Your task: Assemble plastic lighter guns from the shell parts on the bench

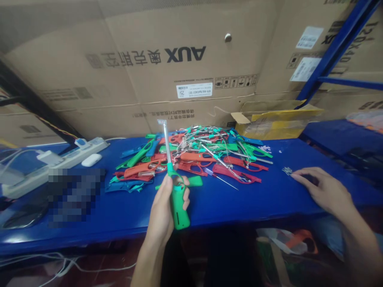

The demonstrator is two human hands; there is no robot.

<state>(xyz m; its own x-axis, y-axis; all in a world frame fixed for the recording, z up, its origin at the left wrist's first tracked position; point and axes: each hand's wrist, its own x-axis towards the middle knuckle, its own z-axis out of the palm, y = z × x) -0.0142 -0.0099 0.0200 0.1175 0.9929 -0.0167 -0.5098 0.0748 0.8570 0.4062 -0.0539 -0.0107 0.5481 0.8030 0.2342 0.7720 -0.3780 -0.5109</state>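
Observation:
My left hand (pixel 163 203) is wrapped round the green handle of a long-necked gas lighter (pixel 180 207). Its silver metal tube points up and away from me, with a small clear piece at the tip. Off to the right, my right hand (pixel 326 191) has thumb and forefinger together at a little heap of thin silver pins or screws (pixel 287 170); whether one is between the fingertips is too small to see. Beyond my left hand lies a pile of lighter parts (pixel 197 151), with green, red, orange and blue shells, metal tubes and wires. A thin screwdriver (pixel 223 179) lies before it.
On the left are a white power strip (pixel 54 167), a white earphone case (pixel 91 160) and a pixelated dark object (pixel 74 195). A yellow-taped open carton (pixel 275 119) stands behind the pile. Small white pieces (pixel 265 149) lie near it. Large cardboard (pixel 134 91) backs the blue table (pixel 125 219).

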